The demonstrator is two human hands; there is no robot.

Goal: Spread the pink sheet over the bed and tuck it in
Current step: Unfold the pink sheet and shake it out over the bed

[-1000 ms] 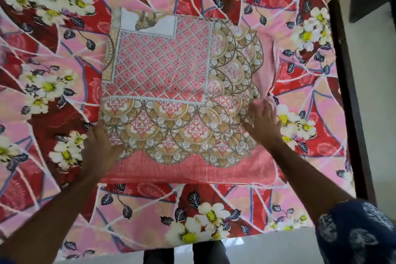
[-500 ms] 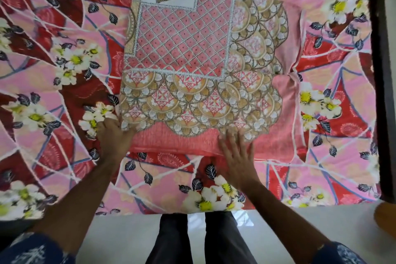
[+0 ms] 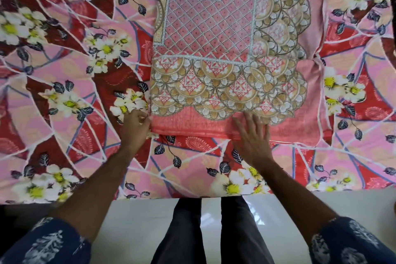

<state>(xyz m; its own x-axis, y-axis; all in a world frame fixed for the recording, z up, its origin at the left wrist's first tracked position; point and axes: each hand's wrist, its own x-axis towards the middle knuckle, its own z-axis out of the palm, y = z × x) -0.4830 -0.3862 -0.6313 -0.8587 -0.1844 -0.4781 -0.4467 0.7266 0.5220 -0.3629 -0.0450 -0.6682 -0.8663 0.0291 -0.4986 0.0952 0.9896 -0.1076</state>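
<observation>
Floral red-and-pink bed cover [image 3: 64, 139] carries the folded pink patterned sheet [image 3: 225, 53] near its front edge; my left hand [image 3: 135, 126] pinches the sheet's near-left corner, my right hand [image 3: 252, 137] lies spread flat on its near edge, ready for unfolding.

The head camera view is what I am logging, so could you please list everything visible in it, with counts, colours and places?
Folded pink sheet: one, coral pink with gold and white medallions and a lattice panel, lying folded at the middle of the bed.
Floral bedcover: one, pink and red with white and yellow flowers, spread flat under the folded sheet across the whole bed.
Floor: pale and glossy, along the near edge of the bed.
Trouser legs: two, dark, at the bottom centre.
Sleeves: two, navy with white print, at the bottom corners.
Left hand: fingers pinching the near left corner of the folded sheet.
Right hand: fingers straight, flat on the sheet's near edge.
</observation>
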